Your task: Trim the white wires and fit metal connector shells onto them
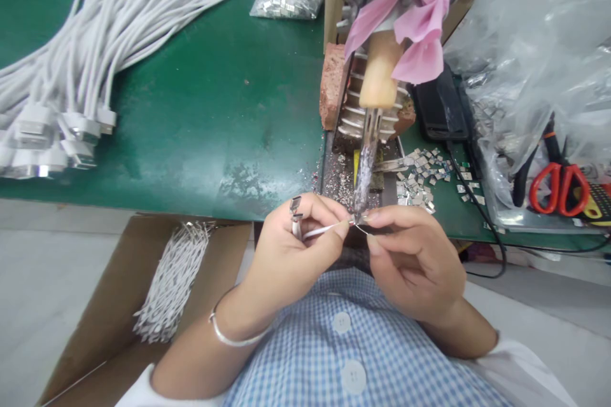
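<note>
A white cable [321,230] is pinched between the thumb and fingers of my left hand [291,254], its end pointing right. A connector end on the cable [296,206] stands up between the fingers of that hand. My right hand [415,261] is closed on a thin solder wire [363,229]; its index fingertip is beside a tiny metal part, which I cannot make out clearly. Both sets of fingertips meet under the tip of a soldering iron [365,165] with a wooden handle. The iron hangs tip down, at the cable's end.
White cables [119,25] lie piled on the green table [214,121]. A cardboard box [112,267] at lower left holds more cables. Bricks [331,86] flank the iron's stand. Small metal connectors [420,172], a phone [439,105], red-handled scissors [558,187] and plastic bags [539,25] lie right.
</note>
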Tool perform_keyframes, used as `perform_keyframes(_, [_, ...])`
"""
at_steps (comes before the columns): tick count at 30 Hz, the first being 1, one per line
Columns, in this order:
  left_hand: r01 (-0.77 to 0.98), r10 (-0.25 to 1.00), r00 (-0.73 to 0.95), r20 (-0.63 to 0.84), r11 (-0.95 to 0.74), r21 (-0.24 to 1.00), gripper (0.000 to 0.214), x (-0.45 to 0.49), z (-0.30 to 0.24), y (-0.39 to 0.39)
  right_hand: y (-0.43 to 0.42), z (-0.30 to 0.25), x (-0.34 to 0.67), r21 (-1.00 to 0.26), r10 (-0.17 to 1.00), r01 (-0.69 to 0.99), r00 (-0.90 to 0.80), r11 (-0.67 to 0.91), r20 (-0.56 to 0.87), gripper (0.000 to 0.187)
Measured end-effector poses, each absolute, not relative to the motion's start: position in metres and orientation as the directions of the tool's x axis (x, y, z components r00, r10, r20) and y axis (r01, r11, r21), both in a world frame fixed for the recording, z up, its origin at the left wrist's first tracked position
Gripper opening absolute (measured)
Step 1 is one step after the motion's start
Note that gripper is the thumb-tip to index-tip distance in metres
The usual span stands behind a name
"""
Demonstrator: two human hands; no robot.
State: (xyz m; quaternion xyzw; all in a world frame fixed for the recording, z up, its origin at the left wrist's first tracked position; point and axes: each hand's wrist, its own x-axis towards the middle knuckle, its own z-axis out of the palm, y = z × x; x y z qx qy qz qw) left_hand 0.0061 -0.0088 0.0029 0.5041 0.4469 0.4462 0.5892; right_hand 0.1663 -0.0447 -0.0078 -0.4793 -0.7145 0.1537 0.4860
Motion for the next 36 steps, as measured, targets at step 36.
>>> perform_keyframes(36, [-0.115, 0.961, 0.276, -0.024, 0.058, 0.992, 0.017, 0.0050, -0.0017, -0.0113, -0.0456, -0.0078, 0.1659, -0.695, 0.820, 0.492, -0.070, 0.524, 0.568, 0.021])
